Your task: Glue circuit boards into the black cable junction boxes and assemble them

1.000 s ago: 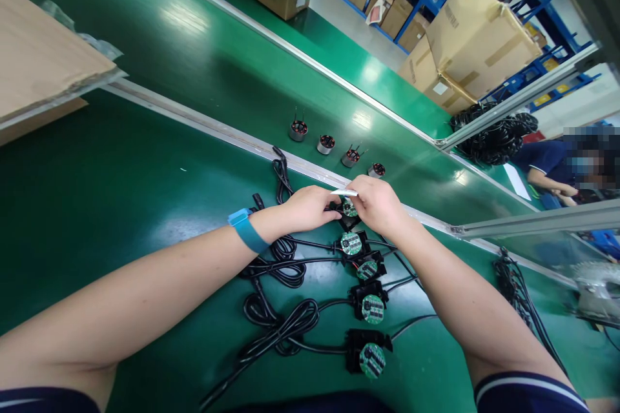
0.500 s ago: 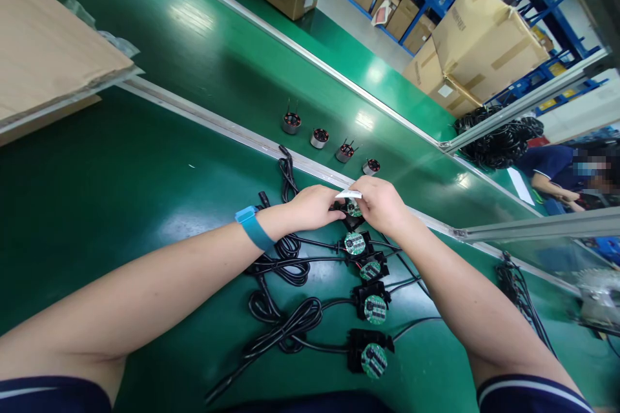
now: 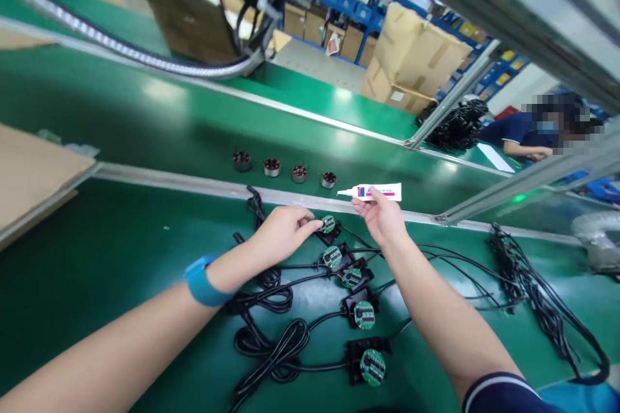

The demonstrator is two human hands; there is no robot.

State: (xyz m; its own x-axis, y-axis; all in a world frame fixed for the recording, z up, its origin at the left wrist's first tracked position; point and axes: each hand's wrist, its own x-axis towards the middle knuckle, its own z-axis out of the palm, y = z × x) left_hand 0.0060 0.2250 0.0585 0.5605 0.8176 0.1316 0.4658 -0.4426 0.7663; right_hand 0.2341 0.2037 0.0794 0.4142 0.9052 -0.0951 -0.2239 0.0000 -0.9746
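Note:
My right hand (image 3: 380, 216) holds a white tube (image 3: 387, 191) with a narrow pointed nozzle and red and blue print, lying level above the metal strip. My left hand (image 3: 285, 230), with a blue wristband (image 3: 207, 281), pinches the left edge of the farthest round green circuit board (image 3: 328, 224). That board sits over a black housing (image 3: 333, 234). Toward me, a column of similar boards continues: one board (image 3: 332, 257), another board (image 3: 352, 278), a third board (image 3: 364, 315), and the nearest board (image 3: 372, 367). Black cables (image 3: 295, 342) run from their housings to both sides.
Several small motor stators (image 3: 299, 173) stand in a row beyond the metal strip (image 3: 223, 190). Cardboard (image 3: 39, 174) lies at left, a cable bundle (image 3: 508, 264) at right. A flexible metal conduit (image 3: 159, 64) hangs above. Another person (image 3: 527, 135) sits at far right.
My right hand has moved up and right from the farthest board, bringing the tube into full view. My left hand stays at that board. The camera view has shifted.

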